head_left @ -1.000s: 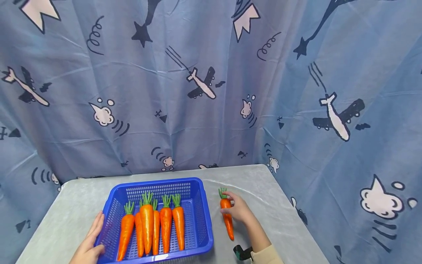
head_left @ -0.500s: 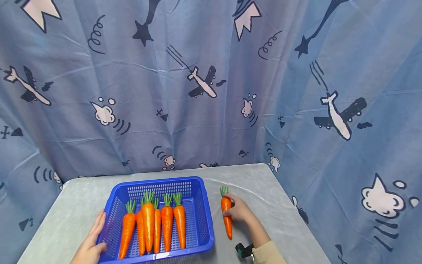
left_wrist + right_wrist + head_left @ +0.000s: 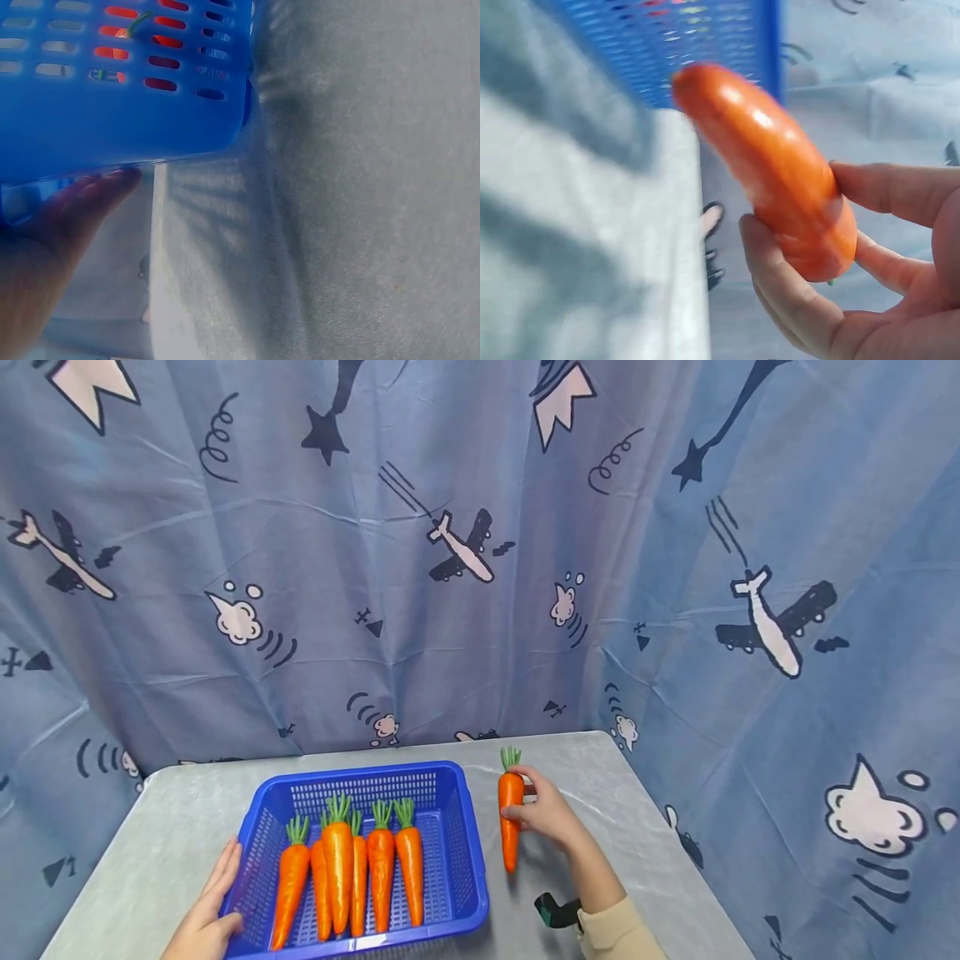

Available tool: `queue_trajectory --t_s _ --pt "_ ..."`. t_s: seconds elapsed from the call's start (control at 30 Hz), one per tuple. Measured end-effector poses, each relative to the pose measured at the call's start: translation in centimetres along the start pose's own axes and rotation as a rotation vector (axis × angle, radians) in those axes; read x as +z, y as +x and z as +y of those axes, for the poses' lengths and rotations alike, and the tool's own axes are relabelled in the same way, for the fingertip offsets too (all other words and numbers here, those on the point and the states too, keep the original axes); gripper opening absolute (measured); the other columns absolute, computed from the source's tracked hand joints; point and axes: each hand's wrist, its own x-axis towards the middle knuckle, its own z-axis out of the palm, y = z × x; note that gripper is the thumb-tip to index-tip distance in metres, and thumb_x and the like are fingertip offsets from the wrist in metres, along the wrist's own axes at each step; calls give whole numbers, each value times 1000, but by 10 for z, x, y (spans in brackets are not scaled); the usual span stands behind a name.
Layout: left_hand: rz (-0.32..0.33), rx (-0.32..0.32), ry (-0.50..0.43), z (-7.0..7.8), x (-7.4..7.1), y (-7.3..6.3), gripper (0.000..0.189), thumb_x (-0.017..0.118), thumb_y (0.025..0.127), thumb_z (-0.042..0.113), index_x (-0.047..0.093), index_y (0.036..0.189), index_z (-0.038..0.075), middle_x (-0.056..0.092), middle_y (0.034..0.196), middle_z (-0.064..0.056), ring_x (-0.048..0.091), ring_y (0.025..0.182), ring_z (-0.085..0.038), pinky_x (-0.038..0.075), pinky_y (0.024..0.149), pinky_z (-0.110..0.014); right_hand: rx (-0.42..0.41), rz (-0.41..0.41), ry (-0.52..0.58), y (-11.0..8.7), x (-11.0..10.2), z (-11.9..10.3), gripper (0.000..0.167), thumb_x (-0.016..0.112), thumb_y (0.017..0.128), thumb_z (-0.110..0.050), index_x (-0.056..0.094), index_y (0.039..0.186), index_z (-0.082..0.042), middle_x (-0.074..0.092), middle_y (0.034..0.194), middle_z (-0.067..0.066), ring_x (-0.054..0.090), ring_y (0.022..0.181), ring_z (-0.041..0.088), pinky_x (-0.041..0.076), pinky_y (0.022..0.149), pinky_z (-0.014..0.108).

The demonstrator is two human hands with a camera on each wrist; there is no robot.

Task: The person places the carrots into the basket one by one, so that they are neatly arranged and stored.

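Observation:
My right hand (image 3: 551, 810) pinches a carrot (image 3: 511, 814) by its upper half, thumb on one side and fingers on the other. Green stubs stick up from the carrot's top, and its tip points toward me. In the right wrist view the same carrot (image 3: 772, 165) is held up off the table, to the right of the basket in the head view. My left hand (image 3: 202, 910) lies with straight fingers along the left wall of the blue plastic basket (image 3: 468, 860). The left wrist view has a finger (image 3: 112, 184) right at the basket's rim.
Several carrots (image 3: 381, 877) lie side by side in the basket, green tops pointing away from me. Bare basket floor shows at their right. A pale cloth covers the table (image 3: 600, 827). Patterned blue curtains (image 3: 480, 635) hang behind and to the right.
My right hand has closed its grip on the carrot, lifted it off the table and moved it away from me. The left hand and basket have stayed put.

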Motion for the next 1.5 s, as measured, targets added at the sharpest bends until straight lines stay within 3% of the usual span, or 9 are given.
queue_trajectory --t_s 0.23,0.43,0.77,0.87,1.03,1.1,1.23,1.3,1.5 --pt "-77 -184 -68 2 -4 4 96 46 74 -16 2 158 -6 -11 167 -24 -18 137 19 -4 93 8 -70 -34 88 -6 1 -34 66 75 84 -4 48 143 -15 53 137 27 68 92 29 62 72 44" --pt "-56 -131 -55 2 -4 3 96 47 72 -18 4 157 -9 -8 166 -28 -10 125 33 -3 94 8 -142 -109 141 -4 14 -52 69 74 85 -5 48 147 -19 51 136 25 67 93 29 62 73 44" --pt "-33 -87 -37 4 -3 0 94 47 71 -19 7 155 -13 -6 164 -32 -9 126 33 -3 95 7 -181 -258 137 8 50 -79 63 74 87 -9 50 145 -17 54 128 23 66 90 26 62 73 40" --pt "-17 -59 -33 5 -3 0 93 47 71 -20 8 155 -13 -9 168 -22 -8 125 34 -3 96 7 -184 -315 167 13 64 -85 60 72 89 -9 50 145 -16 53 128 23 66 95 27 62 75 44" --pt "11 8 -26 4 1 -1 92 48 68 -21 12 154 -16 -7 165 23 -5 131 31 0 99 6 -179 -402 174 15 84 -92 55 64 94 -5 50 146 -12 50 127 23 65 102 30 60 78 50" --pt "-4 -6 -40 5 1 0 92 48 69 -20 11 154 -15 -8 167 17 -6 131 31 0 99 6 -174 -419 163 16 91 -94 53 64 94 -4 51 145 -13 50 126 23 65 101 31 60 77 51" --pt "-61 -126 -80 8 -2 2 94 46 74 -16 4 158 -8 -11 168 -20 -16 140 18 -3 95 8 -150 -430 149 21 106 -96 50 68 91 -2 58 138 -16 52 126 19 67 97 31 59 78 54" --pt "-68 -156 -78 8 -4 3 95 46 75 -15 2 158 -6 -11 167 -24 -18 142 13 -4 93 8 -134 -441 135 24 115 -96 50 71 89 -1 61 135 -17 53 126 18 67 95 30 59 78 55" --pt "-26 -64 -58 5 -1 0 93 47 71 -18 7 156 -12 -9 166 -26 -7 128 32 -2 97 7 -57 -483 50 26 141 -93 53 75 84 3 62 132 -14 55 123 17 67 89 28 60 74 53"
